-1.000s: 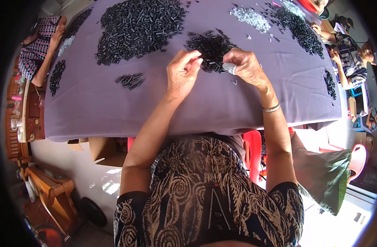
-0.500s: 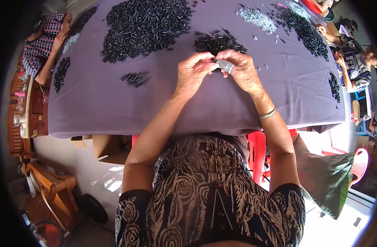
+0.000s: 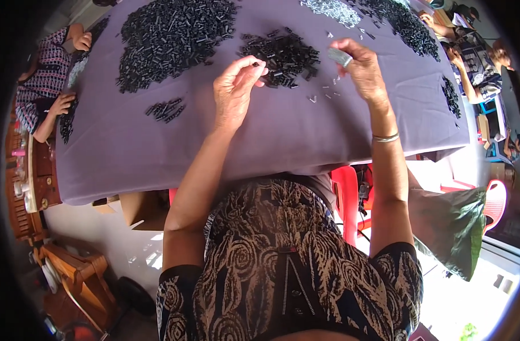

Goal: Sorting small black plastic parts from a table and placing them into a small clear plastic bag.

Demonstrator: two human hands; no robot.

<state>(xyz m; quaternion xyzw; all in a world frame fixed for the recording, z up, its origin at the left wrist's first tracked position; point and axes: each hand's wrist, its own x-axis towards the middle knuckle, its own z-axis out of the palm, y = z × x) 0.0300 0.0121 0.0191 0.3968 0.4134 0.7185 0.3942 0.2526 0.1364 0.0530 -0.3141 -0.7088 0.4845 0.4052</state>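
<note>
My left hand point(image 3: 233, 94) is closed, thumb and fingertips pinching a small dark piece point(image 3: 256, 64) that they mostly cover. To its right, my right hand point(image 3: 363, 71) grips a silvery-grey, flattish piece point(image 3: 339, 56) between thumb and fingers; its exact kind is unclear. Between the two hands lies a pile of small black tube-like parts point(image 3: 283, 59). A few tiny clear bits point(image 3: 313, 99) are scattered on the cloth near the pile. Left of my left hand, a small heap of longer black pieces point(image 3: 165, 109) rests on the table.
A purple-grey cloth covers the table point(image 3: 271, 142). A large black heap point(image 3: 175, 42) spreads at far left, with a pile of clear pieces point(image 3: 335, 12) and more black parts point(image 3: 410, 34) at far right. Other people sit at both sides. Red chairs point(image 3: 346, 196) stand by the near edge.
My hands were together, the small dark piece touching the silvery piece. Now they are apart, the left hand moved left and the right hand right and away, still holding the silvery piece.
</note>
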